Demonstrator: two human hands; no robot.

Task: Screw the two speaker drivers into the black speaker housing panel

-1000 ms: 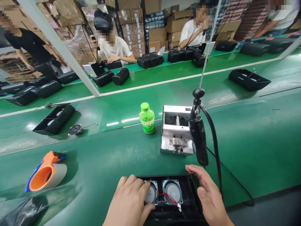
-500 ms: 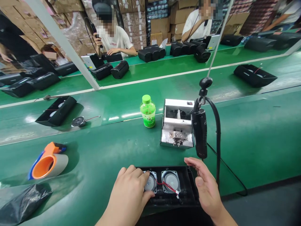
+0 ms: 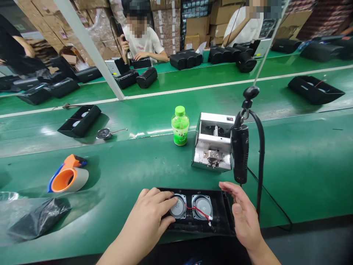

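A view from a head camera is looking down at a green workbench (image 3: 289,165) in a crowded assembly room. At the near edge, an open black speaker housing (image 3: 217,221) is lying flat, with two round silver speaker drivers (image 3: 202,207) sitting side by side inside it and a red wire (image 3: 199,212) running across them. The left hand (image 3: 150,217) is resting palm down on the left end of the housing, fingers loosely spread, fingertips touching the left driver and gripping nothing. The right hand (image 3: 244,213) is standing on edge against the right end of the housing, open, fingers straight and together, holding nothing.

Just beyond the housing, a black electric screwdriver (image 3: 239,152) is hanging upright on a cord. Beside it a small silver screw feeder (image 3: 213,141) is sitting, and to its left a green-capped bottle (image 3: 180,126). Farther left, an orange tape dispenser (image 3: 67,176) and a crumpled black plastic bag (image 3: 38,219) are lying on the bench.

Behind the bench, a green conveyor belt (image 3: 154,114) is carrying another black housing (image 3: 79,120) and a loose driver (image 3: 104,134). Across the belt, other people are sitting at a second green bench lined with black speaker cases (image 3: 186,59). Stacked cardboard boxes (image 3: 198,25) are filling the back wall.
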